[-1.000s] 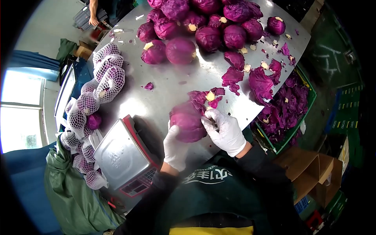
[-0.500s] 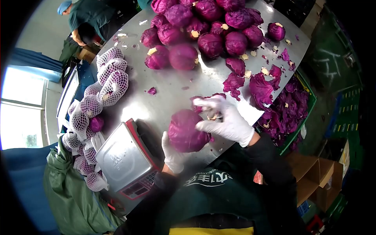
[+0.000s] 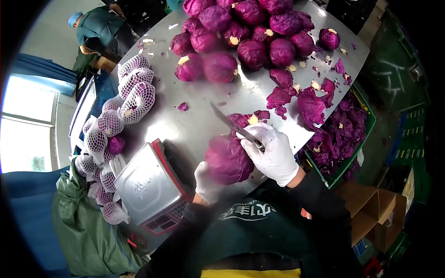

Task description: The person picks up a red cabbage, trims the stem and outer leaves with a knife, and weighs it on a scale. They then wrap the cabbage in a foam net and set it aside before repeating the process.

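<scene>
My left hand [image 3: 207, 184], in a white glove, grips the near left side of a red cabbage [image 3: 228, 160]; its fingers are partly hidden. The gloved right hand [image 3: 272, 155] is closed around a knife, whose blade [image 3: 228, 119] points up and left across the cabbage's far side. Just beyond the blade lie loose purple leaves [image 3: 238, 120] and a pale piece of cut stem [image 3: 252, 119]. The knife's handle is mostly covered by my fingers.
Whole red cabbages [image 3: 252, 54] are heaped at the table's [image 3: 171, 121] far side. Netted cabbages [image 3: 137, 103] line its left edge, beside a scale [image 3: 148, 183]. At right stands a green crate [image 3: 371, 121] of trimmed leaves. A co-worker [image 3: 99, 28] bends over at far left.
My right hand has gone from spread fingers to a closed grip, and the knife blade now shows plainly. The cabbage has turned and shifted slightly right in my left hand.
</scene>
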The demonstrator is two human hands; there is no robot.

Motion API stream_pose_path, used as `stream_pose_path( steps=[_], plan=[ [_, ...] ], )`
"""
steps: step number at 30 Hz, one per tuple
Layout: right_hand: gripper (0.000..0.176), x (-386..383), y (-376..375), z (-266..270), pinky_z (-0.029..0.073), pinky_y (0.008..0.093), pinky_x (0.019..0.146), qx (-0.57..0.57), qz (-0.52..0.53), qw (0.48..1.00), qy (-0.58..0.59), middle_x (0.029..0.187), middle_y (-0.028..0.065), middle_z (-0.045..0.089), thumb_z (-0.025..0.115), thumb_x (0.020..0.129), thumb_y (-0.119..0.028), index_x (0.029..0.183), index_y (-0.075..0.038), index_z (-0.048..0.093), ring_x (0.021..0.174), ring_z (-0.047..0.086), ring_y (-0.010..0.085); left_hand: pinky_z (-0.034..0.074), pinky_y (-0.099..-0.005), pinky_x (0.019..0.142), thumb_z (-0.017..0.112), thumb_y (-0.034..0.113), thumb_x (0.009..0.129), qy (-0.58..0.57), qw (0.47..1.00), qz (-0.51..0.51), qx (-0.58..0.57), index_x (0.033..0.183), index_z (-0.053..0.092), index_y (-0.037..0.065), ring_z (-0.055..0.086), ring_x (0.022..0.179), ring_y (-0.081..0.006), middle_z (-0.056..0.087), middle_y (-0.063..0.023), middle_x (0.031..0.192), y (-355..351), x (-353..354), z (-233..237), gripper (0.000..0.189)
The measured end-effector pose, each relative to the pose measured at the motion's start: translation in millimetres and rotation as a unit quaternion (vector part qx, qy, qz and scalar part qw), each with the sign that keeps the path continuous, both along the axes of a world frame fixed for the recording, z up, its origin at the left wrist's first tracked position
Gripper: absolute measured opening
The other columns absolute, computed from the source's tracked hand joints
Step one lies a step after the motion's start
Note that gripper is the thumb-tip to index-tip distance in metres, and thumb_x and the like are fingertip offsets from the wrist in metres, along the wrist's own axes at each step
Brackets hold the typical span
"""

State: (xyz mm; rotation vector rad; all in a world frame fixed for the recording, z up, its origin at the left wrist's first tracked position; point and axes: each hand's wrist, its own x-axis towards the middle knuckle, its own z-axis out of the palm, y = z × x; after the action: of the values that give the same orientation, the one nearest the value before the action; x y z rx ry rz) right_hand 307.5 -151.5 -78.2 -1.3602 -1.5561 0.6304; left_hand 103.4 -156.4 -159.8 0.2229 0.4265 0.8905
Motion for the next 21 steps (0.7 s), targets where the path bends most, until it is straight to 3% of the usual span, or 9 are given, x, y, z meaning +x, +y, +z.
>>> stream_pose_path(
  steps=[2, 4, 6, 7, 10, 11, 13, 16, 21],
  plan=[
    [0.015, 5, 6, -9, 0.052, 0.0293, 0.072, 0.082, -0.083, 0.993, -0.036, 0.089, 0.0108, 0.068, 0.069, 0.085, -0.006, 0.100, -0.004, 0.068, 0.076, 0.067, 0.0199, 0.038, -0.0553, 0.109, 0.072, 0.043, 0.073, 0.006, 1.000, 0.003, 0.027, 0.144, 0.037, 0.006, 0.047, 0.129, -0.0377, 0.044, -0.0198, 0.142, 1, 3, 4, 0.088],
    [0.010, 37, 24, -17, 0.051, 0.0330, 0.065, 0.048, -0.146, 0.984, 0.088, 0.081, 0.0087, 0.065, 0.068, 0.088, -0.013, 0.093, -0.007, 0.063, 0.072, 0.065, 0.0220, 0.039, -0.0553, 0.108, 0.074, 0.045, 0.070, -0.005, 0.998, 0.014, 0.066, 0.147, 0.032, 0.010, 0.046, 0.129, -0.0383, 0.042, -0.0239, 0.142, 1, 7, 11, 0.095],
    [0.014, 68, 30, -9, 0.048, 0.0276, 0.064, -0.061, -0.193, 0.978, 0.059, 0.073, 0.0027, 0.062, 0.070, 0.089, -0.015, 0.087, -0.004, 0.061, 0.068, 0.059, 0.0109, 0.039, -0.0572, 0.107, 0.075, 0.043, 0.068, -0.008, 0.999, 0.035, 0.040, 0.148, 0.031, 0.012, 0.045, 0.129, -0.0401, 0.041, -0.0248, 0.142, -4, 4, 11, 0.096],
    [0.018, 65, 33, -20, 0.048, 0.0247, 0.064, -0.006, -0.123, 0.960, 0.253, 0.072, -0.0015, 0.061, 0.072, 0.088, -0.012, 0.083, -0.003, 0.059, 0.069, 0.057, 0.0063, 0.039, -0.0570, 0.107, 0.075, 0.042, 0.068, -0.011, 0.999, 0.043, 0.029, 0.148, 0.031, 0.012, 0.045, 0.129, -0.0400, 0.041, -0.0243, 0.142, -5, 3, 13, 0.097],
    [0.024, 43, 22, -31, 0.049, 0.0217, 0.067, -0.107, -0.016, 0.943, 0.314, 0.085, 0.0024, 0.065, 0.066, 0.092, -0.009, 0.114, 0.000, 0.064, 0.074, 0.058, 0.0063, 0.038, -0.0568, 0.109, 0.075, 0.038, 0.066, -0.006, 0.999, 0.048, 0.025, 0.149, 0.030, 0.013, 0.043, 0.131, -0.0396, 0.039, -0.0222, 0.144, 0, 0, 11, 0.097],
    [0.036, 39, 16, -36, 0.049, 0.0220, 0.064, -0.188, 0.064, 0.893, 0.404, 0.089, 0.0028, 0.066, 0.066, 0.093, -0.013, 0.126, -0.002, 0.060, 0.080, 0.062, 0.0070, 0.037, -0.0569, 0.109, 0.074, 0.036, 0.066, 0.000, 0.999, 0.048, 0.025, 0.149, 0.029, 0.013, 0.042, 0.131, -0.0395, 0.039, -0.0213, 0.144, 1, -3, 10, 0.097],
    [0.041, 21, 6, -30, 0.044, 0.0206, 0.050, -0.334, 0.062, 0.864, 0.370, 0.092, 0.0037, 0.067, 0.064, 0.094, -0.036, 0.122, -0.006, 0.063, 0.067, 0.062, 0.0082, 0.036, -0.0562, 0.110, 0.074, 0.033, 0.064, 0.037, 0.996, 0.039, 0.069, 0.149, 0.028, 0.013, 0.041, 0.132, -0.0383, 0.038, -0.0197, 0.145, 6, -9, 16, 0.098],
    [0.057, 11, -9, -61, 0.039, 0.0210, 0.042, -0.499, 0.122, 0.731, 0.449, 0.095, 0.0041, 0.068, 0.055, 0.093, -0.058, 0.122, -0.009, 0.061, 0.055, 0.061, 0.0108, 0.034, -0.0523, 0.113, 0.076, 0.019, 0.060, 0.076, 0.988, 0.031, 0.131, 0.151, 0.024, 0.015, 0.039, 0.134, -0.0354, 0.034, -0.0177, 0.149, 13, -8, 39, 0.105],
    [0.048, -9, -14, -56, 0.052, 0.0263, 0.050, -0.484, 0.129, 0.603, 0.621, 0.096, 0.0062, 0.069, 0.055, 0.096, -0.049, 0.125, -0.012, 0.056, 0.068, 0.067, 0.0152, 0.031, -0.0471, 0.114, 0.075, 0.000, 0.058, 0.133, 0.952, 0.018, 0.275, 0.155, 0.015, 0.016, 0.034, 0.139, -0.0319, 0.027, -0.0150, 0.154, 21, -14, 52, 0.116]
  ],
)
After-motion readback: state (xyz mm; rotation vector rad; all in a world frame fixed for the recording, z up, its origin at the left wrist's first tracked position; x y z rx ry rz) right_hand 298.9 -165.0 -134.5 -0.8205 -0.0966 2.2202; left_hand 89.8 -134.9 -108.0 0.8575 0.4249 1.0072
